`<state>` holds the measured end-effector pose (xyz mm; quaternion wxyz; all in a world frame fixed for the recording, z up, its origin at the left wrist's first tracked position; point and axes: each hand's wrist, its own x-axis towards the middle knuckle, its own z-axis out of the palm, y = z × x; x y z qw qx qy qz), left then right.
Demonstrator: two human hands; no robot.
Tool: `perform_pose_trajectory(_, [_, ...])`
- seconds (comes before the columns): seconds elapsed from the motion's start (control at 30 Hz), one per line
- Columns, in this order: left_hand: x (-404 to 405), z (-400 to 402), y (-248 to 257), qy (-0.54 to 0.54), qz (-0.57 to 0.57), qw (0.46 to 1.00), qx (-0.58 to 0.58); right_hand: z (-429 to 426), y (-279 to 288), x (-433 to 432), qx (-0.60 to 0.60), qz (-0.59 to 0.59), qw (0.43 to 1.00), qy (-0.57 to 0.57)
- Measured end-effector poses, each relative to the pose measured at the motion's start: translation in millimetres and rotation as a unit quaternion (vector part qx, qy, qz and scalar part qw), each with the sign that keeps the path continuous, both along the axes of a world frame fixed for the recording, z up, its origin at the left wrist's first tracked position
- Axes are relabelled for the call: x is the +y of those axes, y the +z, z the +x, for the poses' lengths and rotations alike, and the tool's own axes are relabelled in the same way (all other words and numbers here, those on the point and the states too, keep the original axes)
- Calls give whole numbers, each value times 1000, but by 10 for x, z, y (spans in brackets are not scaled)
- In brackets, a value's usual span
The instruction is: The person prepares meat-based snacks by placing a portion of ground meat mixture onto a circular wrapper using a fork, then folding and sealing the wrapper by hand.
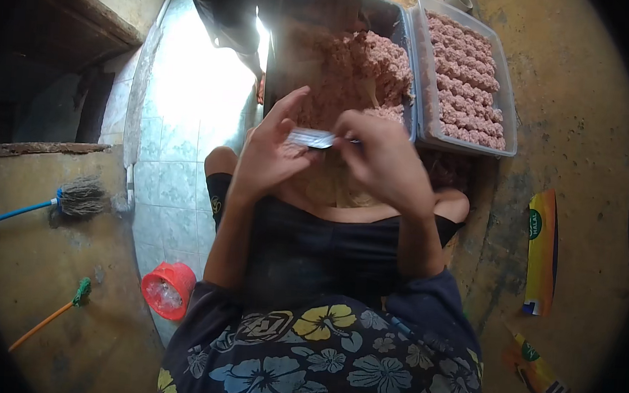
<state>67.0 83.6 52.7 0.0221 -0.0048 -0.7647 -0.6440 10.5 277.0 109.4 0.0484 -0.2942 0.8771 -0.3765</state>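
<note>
In front of my lap, both hands are raised over a large plastic tub (pixel 411 83) of pink, crumbly, meat-like mixture (pixel 382 55). A small flat silvery piece (pixel 311 138), blurred, lies between my left hand (pixel 274 151) and my right hand (pixel 384 155). My left hand's fingers are spread around one end of it. The bent fingertips of my right hand are at its other end; blur hides how firmly they hold it. Right of the tub is a clear plastic container (pixel 511 122) with rows of pink shaped balls (pixel 467 87). A light-coloured utensil handle seems to stick out of the mixture.
A red plastic pail (pixel 168 290) stands on the tiled floor at left. A mop (pixel 79 195) and an orange-handled brush or mop (pixel 82 291) are further left. Colourful wrappers (pixel 542 253) lie at right. A mug (pixel 459 0) is beyond the container. Someone's dark clothing (pixel 223 7) shows at top.
</note>
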Motion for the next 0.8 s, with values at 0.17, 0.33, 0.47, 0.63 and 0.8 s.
perform_pose_trajectory(0.17, [-292,-20,-492,-83,236,968,-34,-562,-930,145,73,122,988,-55])
perform_pose_trajectory(0.33, [469,-309,-519,-72,104,988,92,30,-175,214,-67,-64,995,32])
perform_pose_trajectory(0.47, [943,-491,-299,-59,174,982,44,-167,-387,749,28,-98,995,-6])
perform_pose_trajectory(0.63, [538,-440,-490,-164,9,984,-65,-846,99,2479,3,36,955,-294])
perform_pose_trajectory(0.8, [821,-373,-559,-219,-1,968,-125,-2168,-629,3395,21,230,945,-232])
